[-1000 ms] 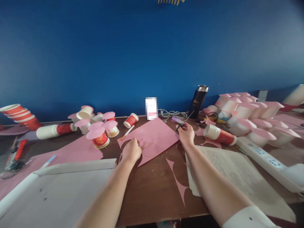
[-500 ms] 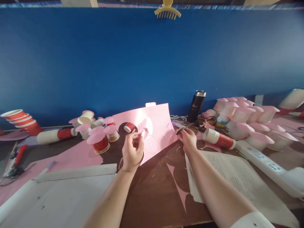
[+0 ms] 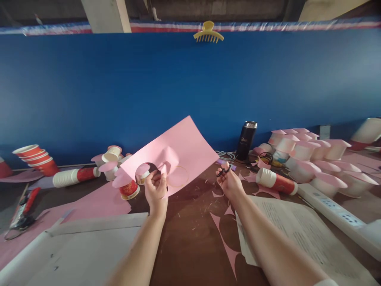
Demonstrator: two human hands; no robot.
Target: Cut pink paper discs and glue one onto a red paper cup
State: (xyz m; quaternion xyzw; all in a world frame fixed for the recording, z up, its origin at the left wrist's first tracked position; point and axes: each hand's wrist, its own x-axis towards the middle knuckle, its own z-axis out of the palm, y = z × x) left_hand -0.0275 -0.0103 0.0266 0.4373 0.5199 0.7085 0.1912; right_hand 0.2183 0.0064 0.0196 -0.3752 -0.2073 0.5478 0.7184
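A pink paper sheet [image 3: 187, 147] is raised above the table, pinched near its lower edge by my left hand [image 3: 156, 188]. A round hole has been cut at the sheet's left side, and a drawn circle shows on it right of my fingers. The paper bulges up in a fold at my fingertips. My right hand [image 3: 229, 180] is closed around the dark handles of scissors [image 3: 224, 171], off to the right of the sheet and apart from it; their blades are hard to make out. Pink scraps [image 3: 224, 240] lie on the table below.
Cups topped with pink discs stand left [image 3: 128, 188] and in a large group right [image 3: 303, 151]. A black flask [image 3: 247, 140], a stack of paper cups [image 3: 276, 180], a white power strip [image 3: 330, 208] and a printed sheet [image 3: 285, 222] are on the right. A red-handled tool [image 3: 31, 200] lies left.
The pink sheet has turned and shifted left with my left hand. My right hand has drawn the scissors away from the paper's edge. The view has tipped slightly upward.
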